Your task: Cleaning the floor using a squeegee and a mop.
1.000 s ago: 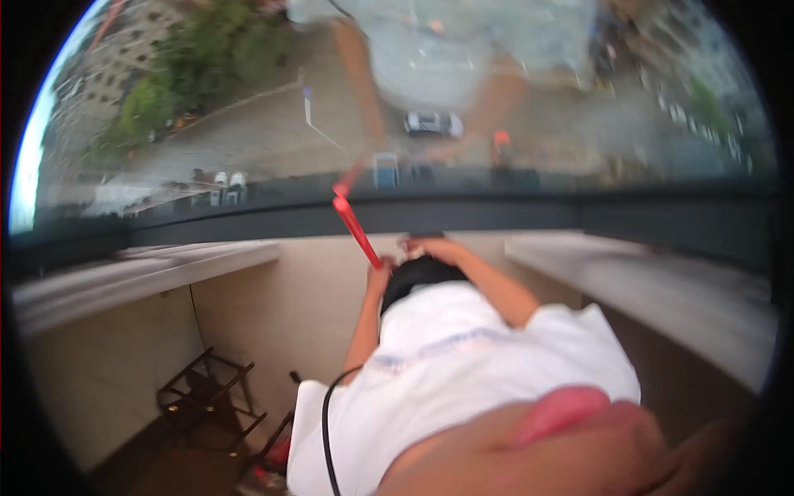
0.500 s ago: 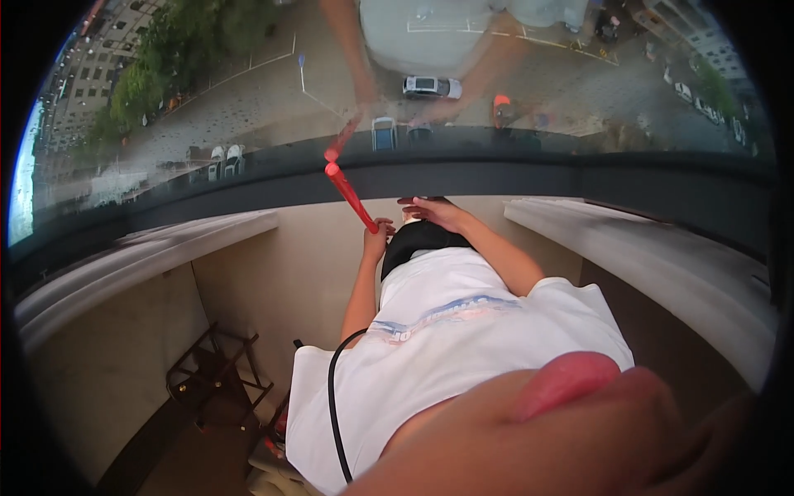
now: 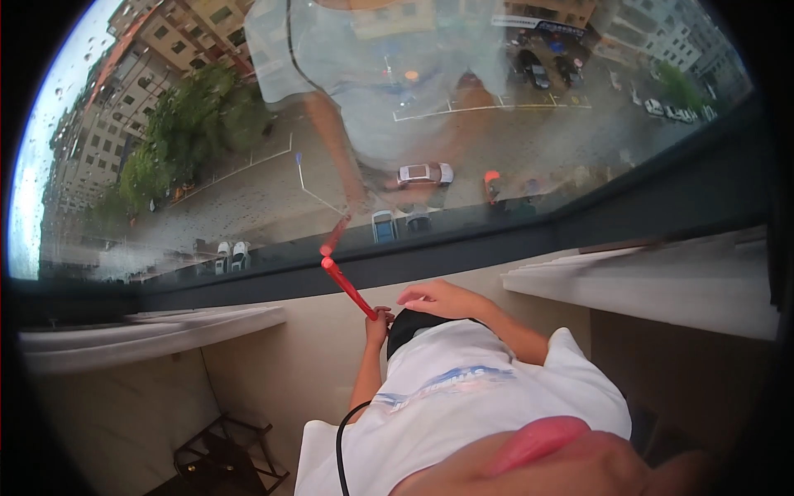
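Observation:
My left hand point(image 3: 377, 326) is closed around the lower end of a slim red stick point(image 3: 348, 286) with a pale red rounded tip. The stick slants up and to the left, its tip at the dark window frame point(image 3: 447, 259), where it meets its own reflection. I cannot tell whether the tip touches the pane or stops just short of it. My right hand point(image 3: 432, 294) hovers in front of my dark shorts with its fingers stretched out and slightly bent, and nothing shows in it.
A large window pane point(image 3: 273, 178) spans the far side, with drops on it and a street, parked cars and trees far below. White ledges point(image 3: 165, 331) run along both sides. A dark wooden stool point(image 3: 227, 455) stands at the lower left. A black cable point(image 3: 341, 442) hangs by my left shoulder.
The view has tilted up, so the window, hands and stick sit lower in the picture. My left hand still holds the stick in much the same slant; the right hand's fingers stay extended.

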Motion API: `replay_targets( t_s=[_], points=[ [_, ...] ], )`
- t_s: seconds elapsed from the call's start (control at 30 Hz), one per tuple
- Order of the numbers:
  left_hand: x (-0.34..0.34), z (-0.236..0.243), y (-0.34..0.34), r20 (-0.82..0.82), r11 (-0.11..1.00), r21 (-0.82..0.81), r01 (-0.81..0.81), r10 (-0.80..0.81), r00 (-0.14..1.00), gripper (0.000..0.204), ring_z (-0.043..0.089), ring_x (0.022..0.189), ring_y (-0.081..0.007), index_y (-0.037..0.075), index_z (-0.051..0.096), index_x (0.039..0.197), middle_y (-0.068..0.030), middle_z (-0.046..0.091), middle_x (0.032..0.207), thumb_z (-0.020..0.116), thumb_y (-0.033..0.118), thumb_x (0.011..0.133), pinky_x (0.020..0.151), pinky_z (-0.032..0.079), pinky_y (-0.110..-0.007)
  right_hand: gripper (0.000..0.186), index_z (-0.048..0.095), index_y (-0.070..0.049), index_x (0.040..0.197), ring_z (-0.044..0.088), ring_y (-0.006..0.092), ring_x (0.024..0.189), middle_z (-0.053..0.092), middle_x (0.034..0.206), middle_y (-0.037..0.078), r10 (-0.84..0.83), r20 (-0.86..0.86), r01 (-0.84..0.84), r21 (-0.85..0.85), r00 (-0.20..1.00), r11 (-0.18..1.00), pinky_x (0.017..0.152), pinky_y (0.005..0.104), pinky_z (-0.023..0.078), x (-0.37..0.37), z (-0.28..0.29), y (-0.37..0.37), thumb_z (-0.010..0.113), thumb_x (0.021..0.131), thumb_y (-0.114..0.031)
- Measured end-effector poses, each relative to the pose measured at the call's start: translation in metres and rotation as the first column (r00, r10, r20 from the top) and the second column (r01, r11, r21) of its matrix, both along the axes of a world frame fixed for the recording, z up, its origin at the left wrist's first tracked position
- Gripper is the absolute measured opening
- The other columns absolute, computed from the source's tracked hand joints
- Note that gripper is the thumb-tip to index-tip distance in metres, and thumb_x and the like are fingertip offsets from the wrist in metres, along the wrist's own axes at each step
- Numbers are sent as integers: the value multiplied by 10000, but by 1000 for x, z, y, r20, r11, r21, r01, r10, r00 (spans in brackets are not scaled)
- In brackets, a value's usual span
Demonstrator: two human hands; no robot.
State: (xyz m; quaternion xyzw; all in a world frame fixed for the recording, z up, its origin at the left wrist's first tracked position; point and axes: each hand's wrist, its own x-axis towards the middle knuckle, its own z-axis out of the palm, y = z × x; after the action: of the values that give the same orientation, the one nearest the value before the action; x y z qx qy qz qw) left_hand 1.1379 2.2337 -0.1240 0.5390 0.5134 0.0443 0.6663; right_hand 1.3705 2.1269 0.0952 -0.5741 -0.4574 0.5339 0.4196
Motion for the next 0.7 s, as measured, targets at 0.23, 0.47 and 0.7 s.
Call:
replay_targets(
  t_s=[0.23, 0.47, 0.7],
  points=[
    [10, 7, 6, 1, 998, 11, 58, -58, 998, 260, 615, 621, -145, 7, 565, 978, -86, 617, 746, 355, 146, 916, 403, 430, -247, 691, 258, -30, 1360, 634, 231, 661, 594, 1014, 305, 5, 141, -119, 814, 990, 568, 549, 321, 526, 108, 248, -83, 687, 833, -155],
    [1, -21, 21, -24, 995, 65, 76, -75, 997, 273, 586, 599, -128, 5, 602, 952, -79, 610, 727, 393, 178, 924, 451, 431, -248, 742, 104, -73, 1448, 610, 283, 869, 499, 1189, 298, -416, 156, 19, 922, 896, 386, 747, 372, 497, 86, 299, -47, 532, 921, -373],
    [-11, -47, 20, -144, 970, 216, 112, -82, 986, 314, 603, 670, -170, -11, 635, 840, -104, 633, 716, 474, 256, 877, 612, 466, -313, 691, 145, -70, 1430, 586, 283, 917, 496, 1205, 282, -590, 382, -274, 924, 711, 268, 787, 378, 471, 85, 319, -50, 519, 921, -352]
  ],
)
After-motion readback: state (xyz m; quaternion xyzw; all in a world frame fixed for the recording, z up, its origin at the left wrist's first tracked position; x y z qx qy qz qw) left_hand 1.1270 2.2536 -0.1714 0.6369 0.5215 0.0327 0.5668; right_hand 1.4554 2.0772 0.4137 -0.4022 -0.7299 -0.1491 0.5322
